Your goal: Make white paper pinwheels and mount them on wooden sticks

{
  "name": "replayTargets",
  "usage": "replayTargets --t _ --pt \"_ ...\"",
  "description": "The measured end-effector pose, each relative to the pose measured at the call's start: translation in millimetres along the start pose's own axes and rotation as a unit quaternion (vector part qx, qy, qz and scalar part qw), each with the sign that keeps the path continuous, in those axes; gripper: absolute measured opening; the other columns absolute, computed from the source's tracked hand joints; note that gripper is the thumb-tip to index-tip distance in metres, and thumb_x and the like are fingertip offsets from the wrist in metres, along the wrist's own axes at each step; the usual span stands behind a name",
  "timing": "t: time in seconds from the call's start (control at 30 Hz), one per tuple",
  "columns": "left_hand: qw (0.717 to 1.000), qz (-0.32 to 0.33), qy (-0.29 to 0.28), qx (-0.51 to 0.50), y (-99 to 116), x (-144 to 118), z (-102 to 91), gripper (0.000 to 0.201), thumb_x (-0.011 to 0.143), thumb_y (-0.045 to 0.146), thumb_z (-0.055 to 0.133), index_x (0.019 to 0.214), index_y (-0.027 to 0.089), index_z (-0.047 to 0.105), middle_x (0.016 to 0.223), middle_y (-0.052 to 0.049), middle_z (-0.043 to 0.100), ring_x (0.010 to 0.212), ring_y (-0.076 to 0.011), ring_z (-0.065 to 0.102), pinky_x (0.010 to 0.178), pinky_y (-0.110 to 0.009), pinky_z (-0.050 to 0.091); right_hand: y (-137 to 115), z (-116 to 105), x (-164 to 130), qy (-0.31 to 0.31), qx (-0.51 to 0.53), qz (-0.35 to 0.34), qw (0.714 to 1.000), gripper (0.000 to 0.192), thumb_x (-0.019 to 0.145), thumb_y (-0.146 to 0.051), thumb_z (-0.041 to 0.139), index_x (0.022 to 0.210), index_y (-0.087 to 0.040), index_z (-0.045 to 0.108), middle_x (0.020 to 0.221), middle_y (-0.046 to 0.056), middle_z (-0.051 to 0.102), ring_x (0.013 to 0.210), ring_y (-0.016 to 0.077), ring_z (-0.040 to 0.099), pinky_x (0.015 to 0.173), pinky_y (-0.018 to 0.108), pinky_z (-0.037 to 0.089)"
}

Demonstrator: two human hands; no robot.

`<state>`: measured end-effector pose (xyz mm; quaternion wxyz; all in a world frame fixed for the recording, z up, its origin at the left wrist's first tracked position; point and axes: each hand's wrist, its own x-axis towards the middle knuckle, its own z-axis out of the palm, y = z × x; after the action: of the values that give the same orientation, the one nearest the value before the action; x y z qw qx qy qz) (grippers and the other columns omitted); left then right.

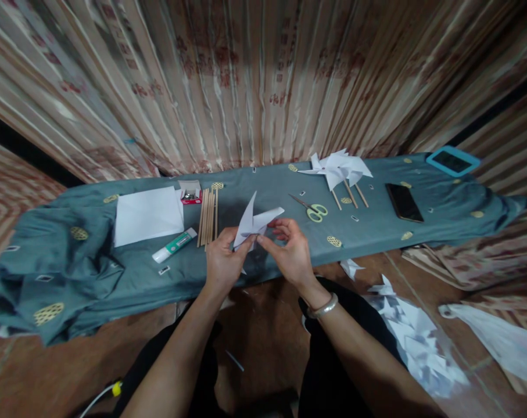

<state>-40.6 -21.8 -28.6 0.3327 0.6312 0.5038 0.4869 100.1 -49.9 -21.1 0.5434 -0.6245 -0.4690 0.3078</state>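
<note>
While the left hand is pinching the folded paper steady, the right hand is gripping its centre, near the table's front edge.

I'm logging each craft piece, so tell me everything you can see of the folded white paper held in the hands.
The folded white paper looks like thin plain sheet, creased into pointed flaps: one rises upward, another juts right. It is held just above the near edge of the grey-green cloth. The left hand pinches its lower left part, and the right hand grips its lower right. Its underside is hidden.
</note>
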Motion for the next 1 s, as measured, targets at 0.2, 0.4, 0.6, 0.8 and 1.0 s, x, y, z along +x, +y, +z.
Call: replayTargets --t 0.2,0.4,0.6,0.8,1.0 --pt "0.999 -0.012 -0.002 -0.035 -3.4 1.3 0.1 0.025 0.074 0.035 0.068 0.088 0.016 0.075 0.087 -0.005 0.075 0.079 -0.0207 0.069 0.072 -0.029 0.052 14.3 7.1 3.0 -0.018 0.097 0.010 0.995 0.072 0.063 -0.038 0.081 0.125 -0.018 0.051 0.127 0.015 0.063 0.117 0.0254 0.059 0.101 0.041 0.044" --pt "0.993 -0.055 0.006 -0.102 -2.1 2.0 1.9 0.024 0.069 0.034 0.074 0.084 0.016 0.076 0.081 -0.004 0.075 0.073 -0.0196 0.067 0.068 -0.029 0.051 20.7 11.9 7.4 -0.035 0.228 0.072 0.970 0.082 0.053 -0.034 0.087 0.125 -0.020 0.049 0.109 0.009 0.072 0.102 0.0228 0.066 0.099 0.041 0.047" --pt "0.943 -0.171 0.021 -0.285 6.1 3.6 5.7 0.033 0.051 0.036 0.086 0.074 0.014 0.074 0.073 -0.004 0.075 0.060 -0.0151 0.064 0.061 -0.028 0.052 7.2 4.7 8.1 -0.103 0.290 0.139 0.941 0.050 0.053 -0.036 0.087 0.096 -0.020 0.068 0.090 0.002 0.076 0.083 0.0183 0.068 0.080 0.032 0.054" --pt "0.924 -0.199 0.007 -0.326 7.4 0.2 10.8 0.035 0.048 0.035 0.088 0.073 0.015 0.075 0.070 -0.003 0.075 0.059 -0.0137 0.063 0.059 -0.026 0.051 1.1 0.9 6.5 -0.117 0.311 0.181 0.926 0.031 0.050 -0.032 0.088 0.075 -0.020 0.075 0.072 -0.002 0.075 0.062 0.0120 0.064 0.066 0.026 0.051" --pt "0.935 -0.198 0.017 -0.294 6.3 0.8 13.0 0.035 0.047 0.036 0.087 0.071 0.014 0.075 0.070 -0.003 0.074 0.059 -0.0145 0.063 0.059 -0.027 0.051 1.6 2.3 7.3 -0.095 0.285 0.157 0.941 0.023 0.050 -0.029 0.088 0.067 -0.021 0.074 0.067 -0.004 0.073 0.058 0.0103 0.061 0.063 0.026 0.050"
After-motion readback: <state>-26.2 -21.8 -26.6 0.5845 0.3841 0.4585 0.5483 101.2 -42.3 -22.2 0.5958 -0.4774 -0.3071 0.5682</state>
